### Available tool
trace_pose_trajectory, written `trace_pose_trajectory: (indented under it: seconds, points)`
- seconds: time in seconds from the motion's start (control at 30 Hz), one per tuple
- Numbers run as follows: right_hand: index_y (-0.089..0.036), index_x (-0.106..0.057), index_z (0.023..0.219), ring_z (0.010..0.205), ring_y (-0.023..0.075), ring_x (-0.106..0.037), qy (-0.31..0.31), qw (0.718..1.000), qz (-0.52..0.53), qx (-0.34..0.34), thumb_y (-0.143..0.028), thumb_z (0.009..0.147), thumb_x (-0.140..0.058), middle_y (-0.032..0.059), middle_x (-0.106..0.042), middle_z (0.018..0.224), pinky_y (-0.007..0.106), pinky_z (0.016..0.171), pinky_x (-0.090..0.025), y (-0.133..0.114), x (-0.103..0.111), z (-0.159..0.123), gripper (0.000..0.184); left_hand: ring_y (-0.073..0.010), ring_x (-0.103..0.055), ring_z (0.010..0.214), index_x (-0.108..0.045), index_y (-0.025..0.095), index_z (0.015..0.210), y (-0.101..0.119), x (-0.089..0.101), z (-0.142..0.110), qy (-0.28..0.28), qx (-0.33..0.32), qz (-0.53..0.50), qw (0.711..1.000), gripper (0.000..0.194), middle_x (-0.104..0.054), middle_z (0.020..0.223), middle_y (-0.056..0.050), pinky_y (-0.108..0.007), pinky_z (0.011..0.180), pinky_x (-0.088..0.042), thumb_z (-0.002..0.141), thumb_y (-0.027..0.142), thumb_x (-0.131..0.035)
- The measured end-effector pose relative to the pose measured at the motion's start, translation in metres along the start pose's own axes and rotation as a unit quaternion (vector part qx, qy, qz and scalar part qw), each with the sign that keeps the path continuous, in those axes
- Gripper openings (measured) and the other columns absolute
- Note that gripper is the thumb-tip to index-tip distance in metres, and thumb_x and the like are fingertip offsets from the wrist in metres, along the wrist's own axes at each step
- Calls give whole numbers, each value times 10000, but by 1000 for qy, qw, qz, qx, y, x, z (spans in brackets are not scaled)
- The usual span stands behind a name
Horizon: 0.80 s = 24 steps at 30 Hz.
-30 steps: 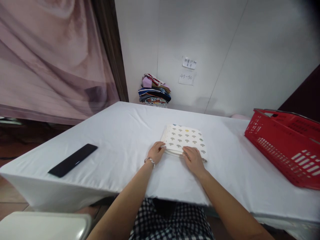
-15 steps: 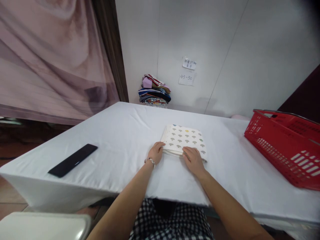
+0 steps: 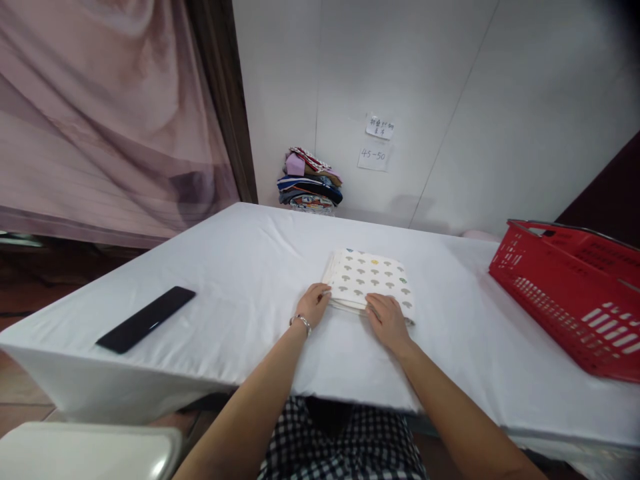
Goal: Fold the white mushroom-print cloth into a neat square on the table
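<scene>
A folded white cloth (image 3: 373, 275) printed with rows of small grey fan-like shapes, plus a few coloured ones, lies flat in layers. My left hand (image 3: 313, 304), with a bracelet at its wrist, grips the cloth's near left corner. Fingers of my right hand (image 3: 387, 322) are curled over the near edge, right of the middle, their tips on the top layer. Both thumbs are mostly hidden.
A white-covered table (image 3: 240, 267) carries a long black flat object (image 3: 147, 320) at left and a red basket (image 3: 565, 293) at right. Folded clothes (image 3: 311, 183) are stacked beyond the far edge, by the wall. A white seat (image 3: 90, 450) stands at lower left.
</scene>
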State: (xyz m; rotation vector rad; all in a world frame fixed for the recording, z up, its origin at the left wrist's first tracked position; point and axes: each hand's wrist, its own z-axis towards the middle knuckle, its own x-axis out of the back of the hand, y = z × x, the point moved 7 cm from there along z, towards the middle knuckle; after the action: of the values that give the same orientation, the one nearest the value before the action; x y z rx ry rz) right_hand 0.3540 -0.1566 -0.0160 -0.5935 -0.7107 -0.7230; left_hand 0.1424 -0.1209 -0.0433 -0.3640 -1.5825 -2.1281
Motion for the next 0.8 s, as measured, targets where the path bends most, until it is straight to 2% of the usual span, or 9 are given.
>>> trace_pose_trajectory:
  seconds: [0.4, 0.8]
  points:
    - [-210, -559, 1123, 1040, 214, -528, 3, 1000, -2, 4, -241, 869, -418, 74, -605, 1122, 412, 901, -371, -1, 2, 0, 292, -133, -590, 873, -626, 223, 953, 0, 0, 0, 9, -29, 14, 999, 261, -586, 1089, -19, -288, 834, -474, 768, 174, -448]
    - [-205, -560, 1110, 1051, 204, -523, -2, 1000, -3, 1, -230, 869, -421, 70, -608, 1118, 400, 908, -365, -3, 3, 2, 279, -122, -593, 814, -621, 222, 949, 3, 2, -1, 7, -22, 9, 1000, 263, -587, 1086, -14, -286, 819, -479, 765, 171, -440]
